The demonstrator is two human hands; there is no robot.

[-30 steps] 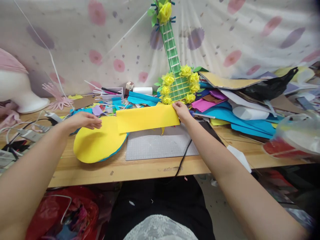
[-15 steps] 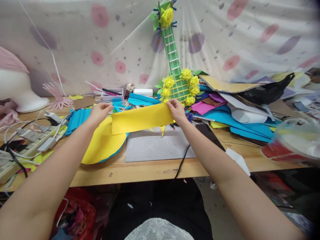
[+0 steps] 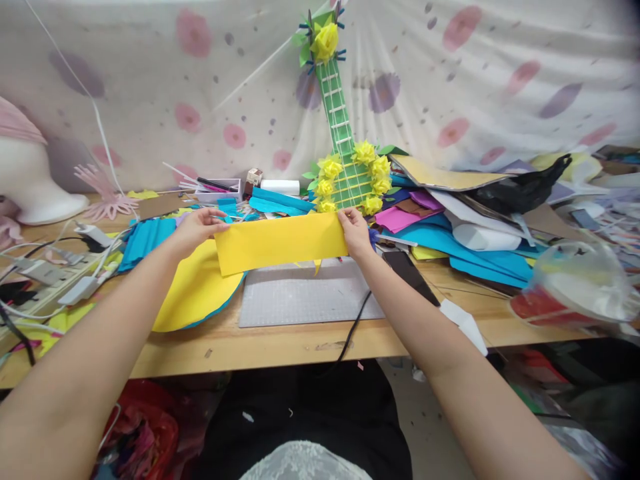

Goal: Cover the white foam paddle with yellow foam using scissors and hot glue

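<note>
A wide yellow strip (image 3: 280,243), of paper or thin craft foam, stretches level between my two hands above the desk. My left hand (image 3: 200,230) is closed at its upper left corner, fingertips on the edge. At the upper right corner, my right hand (image 3: 355,232) pinches the strip between thumb and fingers. Beneath the left end lies a rounded yellow piece (image 3: 195,287) with a blue underside. A grey cutting mat (image 3: 305,300) is under the strip, partly covered by it. Small pointed yellow scraps (image 3: 317,267) show below the strip's lower edge.
A green paper guitar (image 3: 340,127) with yellow flowers leans against the curtain behind. Blue sheets (image 3: 480,260) and other papers pile up at right, near a clear plastic tub (image 3: 575,287). Power strips with cables (image 3: 60,280) and a white mannequin head (image 3: 40,173) stand left.
My left hand has moved from beside the strip's left end to close on its corner. The strip has lowered slightly and become more level. The whole view has shifted a little.
</note>
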